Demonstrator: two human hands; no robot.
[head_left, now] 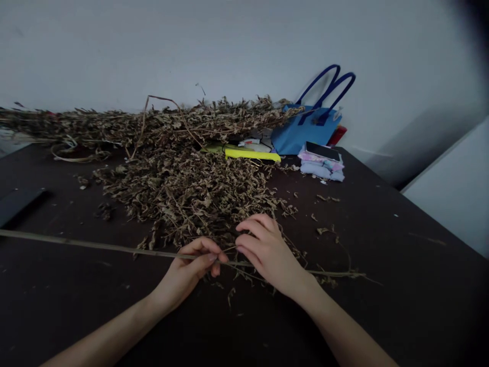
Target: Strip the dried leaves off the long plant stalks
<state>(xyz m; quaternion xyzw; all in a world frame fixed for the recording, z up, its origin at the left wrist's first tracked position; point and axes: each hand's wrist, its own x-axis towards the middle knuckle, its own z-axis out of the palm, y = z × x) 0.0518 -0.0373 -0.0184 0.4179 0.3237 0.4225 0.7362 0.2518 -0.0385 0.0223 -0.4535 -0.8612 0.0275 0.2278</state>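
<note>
A long dried plant stem (103,245) runs across the front of the dark table, from the left edge to a thin branched tip on the right. My left hand (196,261) is closed round it, thumb and fingers pinching near a side twig. Over the stem, just to the right, my right hand (265,247) has its fingers curled together at that thin side twig; what lies between the fingertips is too small to make out. Right behind both hands spreads a heap of dried, curled leaves (194,188). A few leaf bits hang below the stem.
A long bundle of dried leafy stalks (160,122) lies along the wall. At the back right stand a blue bag (305,130) and a phone (322,151) on folded cloth (323,168). A yellow object (252,154) lies behind the heap; a dark flat object (17,204) is at left.
</note>
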